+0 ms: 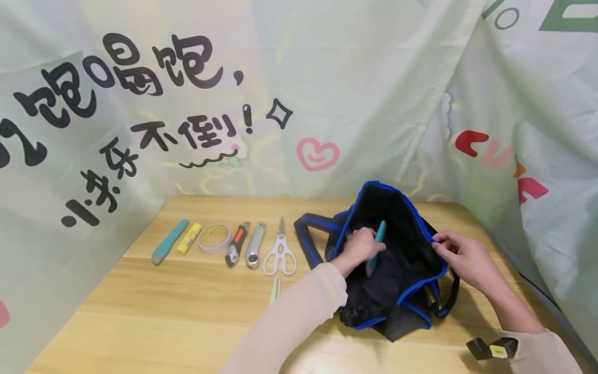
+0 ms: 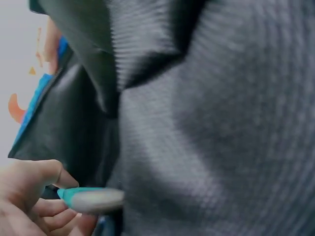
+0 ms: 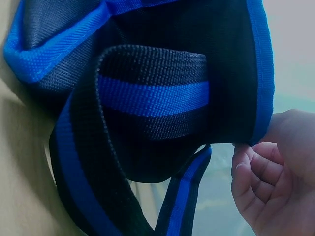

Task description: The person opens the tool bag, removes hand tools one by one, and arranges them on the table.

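Note:
A black tote bag (image 1: 397,244) with blue trim sits with its mouth wide toward me. My left hand (image 1: 362,246) reaches into that mouth and grips a slim teal and grey tool (image 1: 380,232) between thumb and fingers. In the left wrist view the tool's grey rounded end (image 2: 98,200) lies close against the dark lining. At the bag's right side, my right hand (image 1: 462,257) pinches the blue-edged rim (image 3: 265,73). The strap (image 3: 152,98), black with a blue stripe, hangs beside that hand.
Left of the bag lie another teal and grey tool (image 1: 170,241), a yellow glue stick (image 1: 189,239), a tape roll (image 1: 201,241), a utility knife (image 1: 238,244), a silver tool (image 1: 255,245) and white-handled scissors (image 1: 280,254). A pale green item (image 1: 275,288) is partly behind my left sleeve.

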`<state>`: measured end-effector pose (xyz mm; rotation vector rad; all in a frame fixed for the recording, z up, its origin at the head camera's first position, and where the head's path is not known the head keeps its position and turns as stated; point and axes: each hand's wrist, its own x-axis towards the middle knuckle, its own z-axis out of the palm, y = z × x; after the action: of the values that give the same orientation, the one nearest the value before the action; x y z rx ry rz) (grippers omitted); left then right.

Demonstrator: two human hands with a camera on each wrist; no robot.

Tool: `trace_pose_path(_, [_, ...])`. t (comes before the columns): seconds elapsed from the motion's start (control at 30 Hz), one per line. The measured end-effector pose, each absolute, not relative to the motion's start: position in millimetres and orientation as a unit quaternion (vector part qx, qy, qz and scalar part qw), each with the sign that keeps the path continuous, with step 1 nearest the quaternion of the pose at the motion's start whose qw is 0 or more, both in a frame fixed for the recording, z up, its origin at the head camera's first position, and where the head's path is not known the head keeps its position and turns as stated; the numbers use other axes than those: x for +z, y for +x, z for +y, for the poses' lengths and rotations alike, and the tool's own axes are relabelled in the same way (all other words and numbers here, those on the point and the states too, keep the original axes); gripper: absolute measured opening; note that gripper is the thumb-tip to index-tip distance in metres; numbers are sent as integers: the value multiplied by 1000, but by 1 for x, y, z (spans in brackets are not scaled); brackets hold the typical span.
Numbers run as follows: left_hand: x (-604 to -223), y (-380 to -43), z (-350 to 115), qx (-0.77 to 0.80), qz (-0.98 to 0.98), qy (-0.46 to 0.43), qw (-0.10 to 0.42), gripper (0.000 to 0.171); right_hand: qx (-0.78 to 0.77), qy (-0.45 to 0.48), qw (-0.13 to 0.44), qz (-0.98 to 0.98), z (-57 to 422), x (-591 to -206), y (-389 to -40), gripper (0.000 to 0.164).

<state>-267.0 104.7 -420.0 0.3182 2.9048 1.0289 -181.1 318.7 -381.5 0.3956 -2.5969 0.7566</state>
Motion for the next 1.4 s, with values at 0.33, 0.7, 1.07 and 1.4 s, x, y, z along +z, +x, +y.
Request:
trace_pose_path(0.33, [-387,-258,92,513,848,99,90,26,267,140,204,-931,320,-379,-184,7])
trace_pose_path(0.7, [-356,-255,59,603,771,146,143,37,265,148,209,-929,322,-381,-183,6])
trace_pose_path(1.07, [-328,-257,-2,577,783,174,155,43,266,150,206,-929,322,-380,-185,7])
trace_pose_path(1.4, [-327,-251,-66,577,789,148,153,39,265,149,205,-931,325,-380,-192,5])
